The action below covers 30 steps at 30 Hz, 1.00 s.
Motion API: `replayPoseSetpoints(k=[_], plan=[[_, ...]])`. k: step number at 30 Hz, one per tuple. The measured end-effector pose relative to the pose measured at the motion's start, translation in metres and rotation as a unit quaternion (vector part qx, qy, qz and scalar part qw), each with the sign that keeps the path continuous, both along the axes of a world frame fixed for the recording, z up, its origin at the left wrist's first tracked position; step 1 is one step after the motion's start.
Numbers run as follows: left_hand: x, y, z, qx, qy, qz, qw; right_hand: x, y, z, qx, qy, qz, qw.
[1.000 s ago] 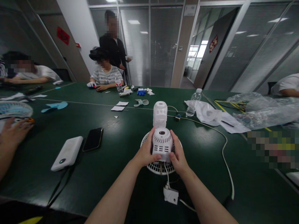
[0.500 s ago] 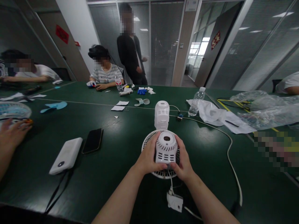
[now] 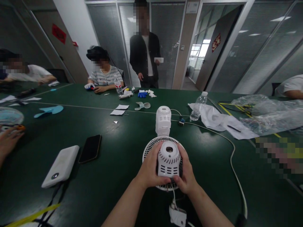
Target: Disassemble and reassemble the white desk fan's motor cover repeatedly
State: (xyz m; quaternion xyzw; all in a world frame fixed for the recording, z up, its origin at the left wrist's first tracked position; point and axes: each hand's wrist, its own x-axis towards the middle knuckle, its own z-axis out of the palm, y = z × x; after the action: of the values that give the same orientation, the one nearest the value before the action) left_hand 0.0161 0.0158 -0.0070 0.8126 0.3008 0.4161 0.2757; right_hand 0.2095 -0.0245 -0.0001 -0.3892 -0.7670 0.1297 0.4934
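Between my two hands is a white vented fan motor cover with a round hole in its top. My left hand wraps its left side, thumb along the lower edge. My right hand grips the right side in the same way. Under the cover lies a round white fan grille, partly hidden by my hands. A thin white wire runs from below the cover to a small white box-like part near the front. Just beyond the grille stands another white vented housing.
A phone and a white power bank lie to the left. Behind are a clear fan blade and a water bottle. A white cable curves along the right. Another person's hand is at far left; co-workers sit across.
The view has shifted slightly, so the table things sit lower. My hands keep their hold on the cover. The standing person has moved right and now shows a white object in one hand.
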Motion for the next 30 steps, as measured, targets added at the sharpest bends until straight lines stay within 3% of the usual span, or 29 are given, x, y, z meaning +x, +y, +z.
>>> replayPoseSetpoints(k=[10,18,30], plan=[[-0.002,-0.008,0.0,-0.026,0.013,0.03,0.999,-0.004,-0.004,-0.002,0.008,0.017,-0.017,1.0],[0.0,-0.015,0.01,-0.059,0.026,0.031,0.997,-0.006,-0.008,-0.003,0.018,0.034,-0.035,0.999],[-0.004,-0.014,-0.001,-0.039,0.0,0.015,0.999,-0.009,-0.004,-0.005,0.016,0.047,0.023,0.999]])
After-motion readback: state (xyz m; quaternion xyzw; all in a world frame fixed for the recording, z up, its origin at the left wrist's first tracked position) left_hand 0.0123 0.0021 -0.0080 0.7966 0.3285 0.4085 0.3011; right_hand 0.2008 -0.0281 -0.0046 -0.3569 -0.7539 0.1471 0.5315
